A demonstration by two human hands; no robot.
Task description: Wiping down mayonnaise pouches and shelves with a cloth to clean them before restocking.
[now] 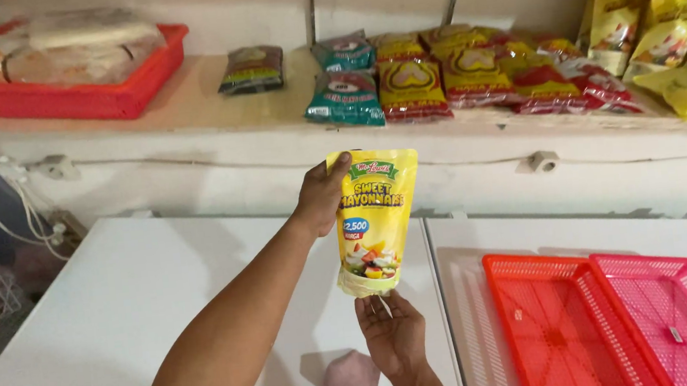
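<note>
From the head camera, the left hand (322, 193) is clamped on the upper left edge of a yellow sauce pouch (374, 219), while the right hand (392, 332) pinches its bottom edge from below, so the pouch hangs in the air between the two grips, above the white chest lid (119, 327). Its long axis runs upright, top toward the shelf (207, 105) of packets, printed face to the camera. It is lifted but in no container: the orange basket (561, 323) and pink basket (679, 311), right of the lower grip, hold nothing, and a pink cloth (352, 382) lies just left of the right wrist.
</note>
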